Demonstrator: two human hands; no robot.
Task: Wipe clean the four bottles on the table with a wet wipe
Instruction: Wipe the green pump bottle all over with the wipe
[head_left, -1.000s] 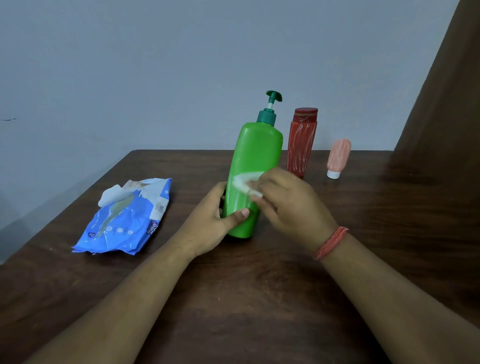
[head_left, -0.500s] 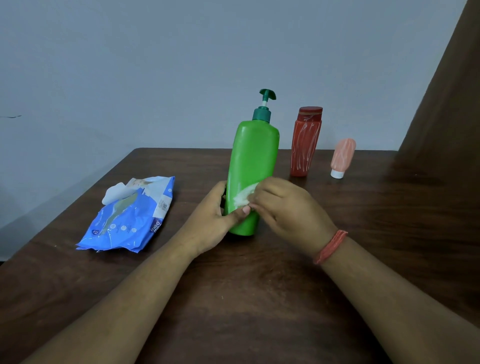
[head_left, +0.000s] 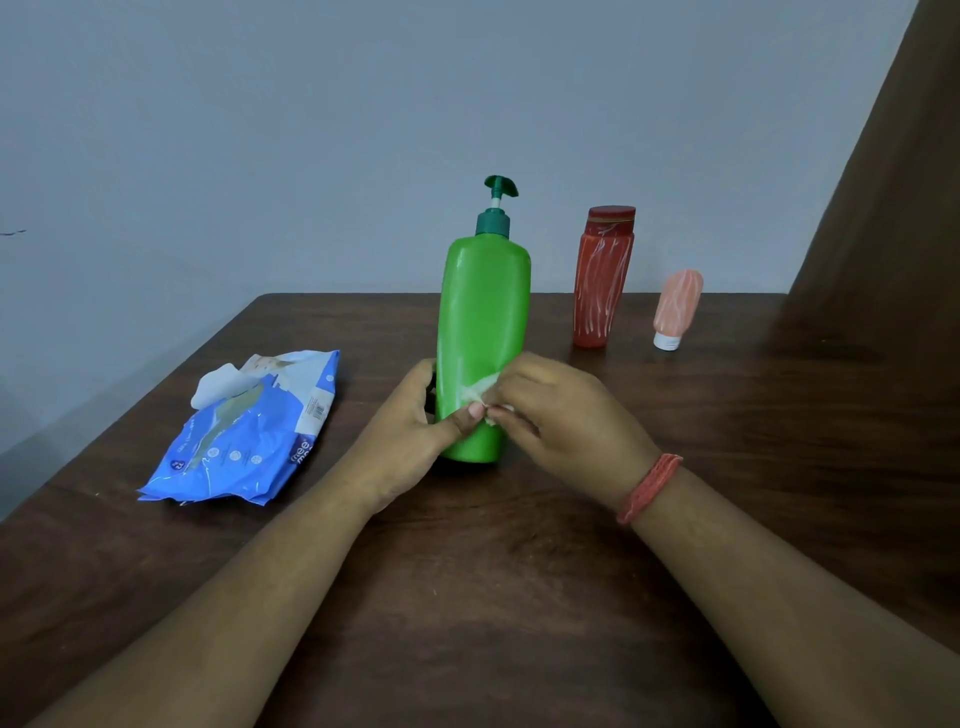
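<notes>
Head view: left hand (head_left: 410, 426) grips green pump bottle (head_left: 483, 343) upright on bench (head_left: 519, 597), right hand (head_left: 561, 415) pinches wet wipe (head_left: 485, 389) low on its front; next, probably upper body, then red bottle (head_left: 602, 280).

Wet wipe (head_left: 480, 392): mostly hidden under right hand (head_left: 558, 415).
Green bottle (head_left: 483, 322): lower sides covered by both hands.
Wipes pack (head_left: 249, 436): print too small to read.
Both forearms: cut off by bottom edge.

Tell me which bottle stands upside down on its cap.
The small pink tube, white cap down, far right; the green pump bottle and red bottle stand cap up.
</notes>
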